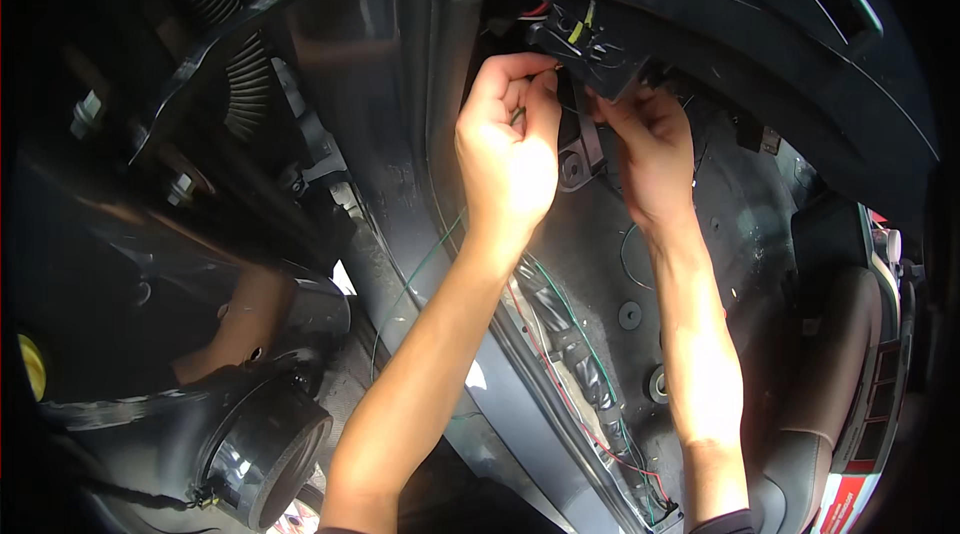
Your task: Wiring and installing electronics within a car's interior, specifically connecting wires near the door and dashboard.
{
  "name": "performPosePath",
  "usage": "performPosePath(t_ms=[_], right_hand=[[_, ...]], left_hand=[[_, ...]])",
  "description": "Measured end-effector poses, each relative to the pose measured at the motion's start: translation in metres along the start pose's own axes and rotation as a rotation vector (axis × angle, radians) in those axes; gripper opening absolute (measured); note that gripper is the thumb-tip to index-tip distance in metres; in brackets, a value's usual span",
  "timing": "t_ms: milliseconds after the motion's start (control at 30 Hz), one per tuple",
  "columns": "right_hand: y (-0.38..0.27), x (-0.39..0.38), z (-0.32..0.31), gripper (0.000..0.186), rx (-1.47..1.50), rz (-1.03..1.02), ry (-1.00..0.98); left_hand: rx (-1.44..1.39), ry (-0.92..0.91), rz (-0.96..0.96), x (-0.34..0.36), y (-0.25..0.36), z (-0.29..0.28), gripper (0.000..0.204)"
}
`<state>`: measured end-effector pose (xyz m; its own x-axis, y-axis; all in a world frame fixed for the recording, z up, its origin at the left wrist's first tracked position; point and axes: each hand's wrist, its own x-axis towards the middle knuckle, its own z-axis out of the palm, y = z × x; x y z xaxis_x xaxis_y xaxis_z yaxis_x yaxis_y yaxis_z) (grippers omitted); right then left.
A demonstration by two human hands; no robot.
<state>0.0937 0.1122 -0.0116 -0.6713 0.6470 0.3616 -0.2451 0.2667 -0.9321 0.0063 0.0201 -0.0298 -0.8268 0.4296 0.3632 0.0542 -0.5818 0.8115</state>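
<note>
My left hand (510,149) is raised to the lower edge of the dark dashboard end (690,24). Its thumb and fingers are pinched together; what they hold is too small to make out. Right beside it, my right hand (655,149) has its fingers curled in under the same edge, and its fingertips are partly hidden by the black trim there. Between the two hands hangs a dark bracket (577,166) with a round hole. A thin green wire (415,274) passes behind my left forearm, and red and green wires (560,389) run down along the door sill.
The car's open door (130,334) with a round black speaker (270,454) fills the left side. A ribbed cable boot (245,84) and a door arm (230,29) are at upper left. The grey sill (520,444) slants below; a brown seat (840,364) stands at right.
</note>
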Motion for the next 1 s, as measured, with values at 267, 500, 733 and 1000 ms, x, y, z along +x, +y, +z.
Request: performPosePath(t_ms=[267, 500, 733, 1000], right_hand=[[-0.009, -0.022, 0.020, 0.016, -0.056, -0.058, -0.060], [-0.003, -0.028, 0.018, 0.018, 0.033, -0.052, -0.100], [0.002, -0.024, 0.008, 0.019, 0.100, 0.035, -0.070], [-0.003, -0.017, 0.009, 0.012, 0.164, 0.046, 0.020]], left_hand=[[0.234, 0.087, 0.251, -0.005, -0.007, 0.001, 0.008], [0.564, 0.045, 0.595, -0.004, -0.023, -0.014, 0.010], [0.097, 0.009, 0.084, -0.003, -0.002, -0.006, 0.016], [-0.277, -0.105, -0.343, 0.003, 0.023, -0.004, 0.009]])
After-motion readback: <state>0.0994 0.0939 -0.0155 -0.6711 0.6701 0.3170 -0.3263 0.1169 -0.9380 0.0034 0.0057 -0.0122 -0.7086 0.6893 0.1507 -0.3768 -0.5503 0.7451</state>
